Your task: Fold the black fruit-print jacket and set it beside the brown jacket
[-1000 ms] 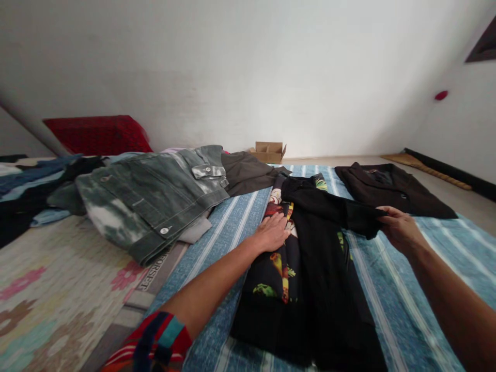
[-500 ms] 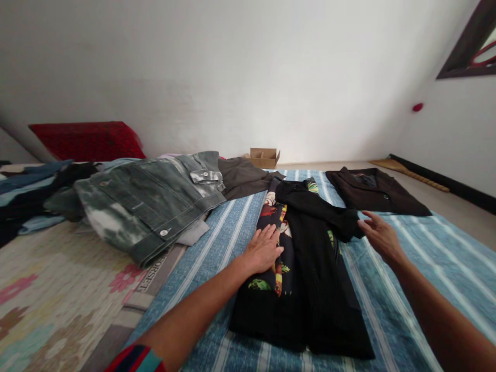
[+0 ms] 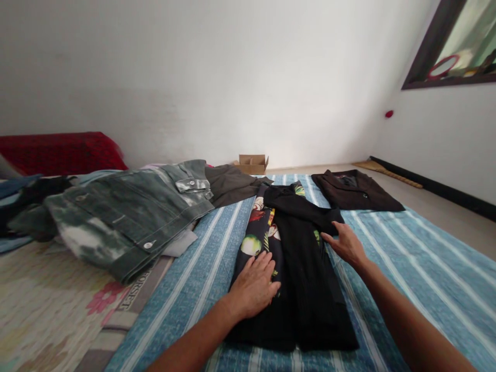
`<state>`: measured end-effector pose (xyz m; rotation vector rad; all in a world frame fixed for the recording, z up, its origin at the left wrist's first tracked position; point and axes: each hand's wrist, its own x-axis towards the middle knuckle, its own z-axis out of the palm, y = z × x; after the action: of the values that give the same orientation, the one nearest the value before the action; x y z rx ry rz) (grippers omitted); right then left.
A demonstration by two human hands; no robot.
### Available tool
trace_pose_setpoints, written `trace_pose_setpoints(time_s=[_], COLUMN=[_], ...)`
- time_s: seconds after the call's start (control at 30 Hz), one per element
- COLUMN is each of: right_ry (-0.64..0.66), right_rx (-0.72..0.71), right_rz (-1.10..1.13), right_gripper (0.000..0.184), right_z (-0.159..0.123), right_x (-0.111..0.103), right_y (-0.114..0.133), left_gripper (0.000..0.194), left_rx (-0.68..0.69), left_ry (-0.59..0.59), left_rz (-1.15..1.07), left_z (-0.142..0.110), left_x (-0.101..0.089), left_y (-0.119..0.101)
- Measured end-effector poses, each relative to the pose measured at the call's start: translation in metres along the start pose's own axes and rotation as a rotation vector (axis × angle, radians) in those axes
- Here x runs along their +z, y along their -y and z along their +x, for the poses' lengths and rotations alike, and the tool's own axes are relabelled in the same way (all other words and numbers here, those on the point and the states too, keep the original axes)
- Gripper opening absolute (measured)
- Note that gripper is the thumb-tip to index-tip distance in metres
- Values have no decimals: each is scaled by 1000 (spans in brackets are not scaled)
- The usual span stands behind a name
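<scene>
Leftmost, a red cushion (image 3: 58,150) sits by the wall, with a heap of clothes in front of it topped by a washed grey denim jacket (image 3: 124,214); part of the heap overlaps the blue striped sheet (image 3: 406,258). Just right of the heap, a small cardboard box (image 3: 251,164) stands on the floor near the wall.

In the middle, a black shirt with a fruit print (image 3: 294,268) lies folded lengthwise on the sheet. The left hand (image 3: 253,290) rests flat and open on its near left side, gripping nothing. The right hand (image 3: 346,244) is open too, fingertips touching the sleeve folded across the shirt's right edge.

Further right, a dark folded jacket (image 3: 356,191) lies apart at the sheet's far corner.

The fold looks loose and is held only by flat palms, so the sleeve could slide back out. A sideways push might also wrinkle the soft sheet beneath and skew the shirt.
</scene>
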<state>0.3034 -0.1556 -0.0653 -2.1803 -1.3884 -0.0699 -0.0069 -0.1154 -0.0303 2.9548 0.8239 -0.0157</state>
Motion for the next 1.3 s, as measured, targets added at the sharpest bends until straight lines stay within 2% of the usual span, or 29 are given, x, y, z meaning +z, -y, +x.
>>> trace_pose_setpoints(time_s=[0.1, 0.3, 0.47, 0.67, 0.83, 0.93, 1.13, 1.3], right_ry=[13, 52, 105, 96, 83, 77, 58, 34], right_rx=[1, -11, -8, -7, -20, -27, -57, -54], right_rz=[-19, -160, -134, -77, -18, 17, 79, 121], right_gripper=[55, 50, 46, 45, 32, 31, 37, 33], right_z=[-4, -6, -3, 0, -1, -4, -7, -13], right_x=[5, 4, 6, 11, 9, 7, 2, -8], right_y=[5, 13, 10, 2, -6, -8, -4, 9], left_gripper=[46, 40, 36, 36, 33, 29, 32, 36], left_rx=[-27, -46, -36, -25, -26, -15, 14, 47], left_ry=[-69, -131, -207, -208, -221, -234, -274, -339], left_rz=[-14, -68, -82, -74, -74, -74, -44, -35], left_z=[-2, -6, -11, -11, -11, -11, -8, -7], left_x=[1, 0, 8, 12, 6, 3, 6, 11], left_y=[-7, -20, -24, -24, -24, -24, -18, -12])
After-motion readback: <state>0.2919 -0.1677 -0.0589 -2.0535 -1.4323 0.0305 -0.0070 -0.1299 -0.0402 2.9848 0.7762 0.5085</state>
